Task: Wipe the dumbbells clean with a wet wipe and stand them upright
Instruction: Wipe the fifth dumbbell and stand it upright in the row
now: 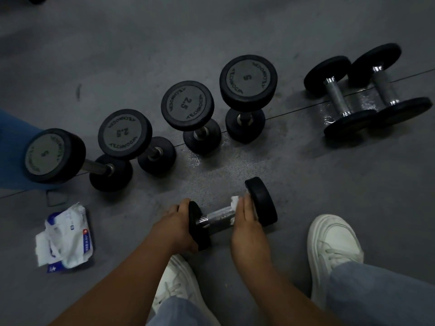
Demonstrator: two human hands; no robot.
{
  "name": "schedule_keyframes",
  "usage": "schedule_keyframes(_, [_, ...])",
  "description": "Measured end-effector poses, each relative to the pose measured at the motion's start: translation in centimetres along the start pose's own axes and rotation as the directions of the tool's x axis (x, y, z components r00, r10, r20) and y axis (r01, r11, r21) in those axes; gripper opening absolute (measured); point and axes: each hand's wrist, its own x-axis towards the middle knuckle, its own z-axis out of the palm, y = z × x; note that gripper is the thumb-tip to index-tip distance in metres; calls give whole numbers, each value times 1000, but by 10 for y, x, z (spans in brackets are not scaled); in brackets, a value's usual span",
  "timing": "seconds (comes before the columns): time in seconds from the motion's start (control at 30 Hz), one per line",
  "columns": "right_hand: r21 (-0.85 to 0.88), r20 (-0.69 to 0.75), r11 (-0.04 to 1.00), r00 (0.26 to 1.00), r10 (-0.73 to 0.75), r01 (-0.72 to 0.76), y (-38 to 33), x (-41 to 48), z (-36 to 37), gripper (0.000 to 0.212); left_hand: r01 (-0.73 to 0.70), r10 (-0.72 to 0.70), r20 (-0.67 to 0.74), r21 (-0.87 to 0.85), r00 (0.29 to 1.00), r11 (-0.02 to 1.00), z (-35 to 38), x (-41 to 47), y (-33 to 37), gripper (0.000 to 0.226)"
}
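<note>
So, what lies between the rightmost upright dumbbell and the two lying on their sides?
Head view: only bare grey floor, crossed by a thin dark seam, between the rightmost upright dumbbell and the lying pair.

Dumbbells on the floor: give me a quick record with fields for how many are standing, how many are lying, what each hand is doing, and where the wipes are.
Upright dumbbells: four in a row, marked 5, 2.5, 2.5, 5
Lying dumbbells: two side by side, far right
Dumbbell being wiped: lying on its side, between the hands
Left hand: grips its left head
Right hand: holds wet wipe at the handle's right end
Wipe pack: on the floor, left, open
</note>
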Motion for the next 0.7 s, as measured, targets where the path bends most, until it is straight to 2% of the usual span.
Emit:
schedule_keyframes(0.13, [-63,-9,995,996,-83,83,1,-7,4,85,6,-6,7,5,1000,1000,-1,0,2,136])
schedule_keyframes(0.23, [-75,80,997,997,0,6,-1,1,-11,78,0,0,10,18,1000,1000,-1,-1,2,135])
schedule_keyframes(0.37, [-98,114,991,990,-84,95,-3,-2,-7,76,-13,13,12,26,1000,1000,-5,-1,2,136])
schedule_keyframes(0.5, [-104,95,995,995,11,-1,-2,-7,-13,76,-65,66,-2,110,998,992,-13,-6,1,135])
schedule_keyframes(0.6, [-82,107,991,990,-96,105,0,-15,-8,78,-94,106,-108,109,988,990,-11,-22,4,123])
schedule_keyframes(0.7, [-58,36,998,999,-12,14,4,-5,-11,78,-111,148,-265,150,953,983,3,-38,8,109])
